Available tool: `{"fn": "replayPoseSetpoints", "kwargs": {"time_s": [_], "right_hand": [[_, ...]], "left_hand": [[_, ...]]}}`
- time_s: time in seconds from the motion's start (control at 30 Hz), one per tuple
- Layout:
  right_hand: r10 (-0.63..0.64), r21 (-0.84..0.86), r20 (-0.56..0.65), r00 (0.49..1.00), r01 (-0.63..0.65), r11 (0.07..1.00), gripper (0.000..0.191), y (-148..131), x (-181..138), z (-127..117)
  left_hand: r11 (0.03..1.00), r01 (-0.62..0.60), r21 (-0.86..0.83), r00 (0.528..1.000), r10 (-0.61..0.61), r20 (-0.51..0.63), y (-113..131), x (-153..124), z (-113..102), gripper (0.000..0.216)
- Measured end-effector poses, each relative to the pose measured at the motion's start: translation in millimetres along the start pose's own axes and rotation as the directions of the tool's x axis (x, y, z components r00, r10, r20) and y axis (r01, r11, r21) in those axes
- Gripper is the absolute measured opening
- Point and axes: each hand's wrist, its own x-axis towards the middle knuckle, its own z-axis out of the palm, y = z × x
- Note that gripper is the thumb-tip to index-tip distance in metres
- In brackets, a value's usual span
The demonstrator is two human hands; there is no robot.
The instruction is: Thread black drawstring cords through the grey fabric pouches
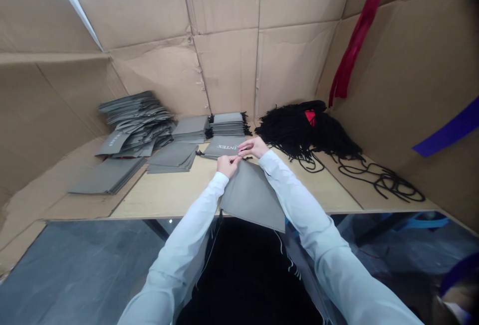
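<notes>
A flat grey fabric drawstring bag (254,195) hangs over the table's front edge, its top edge up at my hands. My left hand (227,165) is closed in a pinch on the bag's top corner. Right against its fingertips, my right hand (254,147) is pinched too; what lies between those fingers is too small to make out. A short bit of black cord (247,158) shows by the bag's top edge. Just beyond my hands lies a grey bag with white lettering (220,146), partly covered by my fingers, with a black cord knot at its left corner.
Several piles of grey bags stand left, the tallest pile (138,120) leaning. A neat stack with black cord ends (228,124) sits at the back. A heap of black cords (299,123) trails loose loops (389,183) rightward. Cardboard walls (224,66) enclose the table (160,195).
</notes>
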Motion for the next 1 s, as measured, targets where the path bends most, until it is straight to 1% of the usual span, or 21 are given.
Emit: {"fn": "replayPoseSetpoints", "kwargs": {"time_s": [0.13,0.27,0.33,0.4,0.5,0.6,0.7,0.77,0.87,0.93,1.0], "right_hand": [[-0.052,-0.021,-0.004,0.999,0.052,0.998,0.037,2.5,0.4,1.4],[-0.121,0.005,0.009,0.993,0.121,0.993,0.049,9.1,2.3,2.9],[-0.107,0.037,0.005,0.994,0.107,0.994,0.056,11.8,3.3,3.1],[-0.063,0.064,0.0,0.998,0.063,0.996,0.057,13.9,4.2,3.8],[-0.043,0.046,0.033,0.999,0.041,0.998,0.051,15.7,4.4,6.0],[-0.059,-0.059,0.072,0.996,0.063,0.996,0.038,15.3,2.5,8.3],[-0.031,-0.123,0.056,0.998,0.038,0.992,0.034,13.9,0.1,9.5],[-0.003,-0.102,0.035,0.999,0.007,0.995,0.035,13.4,-0.3,10.0],[0.046,-0.015,-0.016,0.999,-0.046,0.999,0.036,13.9,1.2,10.8],[0.047,0.038,-0.066,0.997,-0.045,0.998,0.034,14.7,2.8,11.7],[0.029,0.055,-0.116,0.993,-0.023,0.998,0.031,15.6,4.1,12.9]], "left_hand": [[1.0,0.0,0.016,1.0,0.0,-0.001,0.5,-0.5,-0.7,0.026],[0.999,0.041,-0.032,0.998,-0.042,-0.044,-4.5,1.9,-3.5,0.024],[0.998,0.048,-0.03,0.997,-0.05,-0.064,-7.5,3.5,-4.4,0.024],[0.999,0.024,-0.024,0.998,-0.025,-0.057,-9.6,4.6,-4.2,0.025],[0.999,-0.014,-0.046,0.999,0.012,-0.049,-10.6,4.6,-2.8,0.026],[0.999,-0.014,-0.041,0.998,0.011,-0.058,-9.4,3.2,-2.2,0.027],[1.0,0.006,0.011,0.999,-0.005,-0.05,-7.2,1.8,-3.3,0.028],[0.999,0.017,0.041,0.999,-0.015,-0.043,-5.8,1.3,-4.1,0.028],[0.998,0.025,0.062,0.999,-0.022,-0.045,-4.6,1.3,-4.3,0.028],[0.998,0.035,0.053,0.998,-0.032,-0.05,-4.6,1.7,-3.5,0.027],[0.998,0.05,0.023,0.997,-0.048,-0.063,-5.3,2.4,-1.9,0.026]]}}
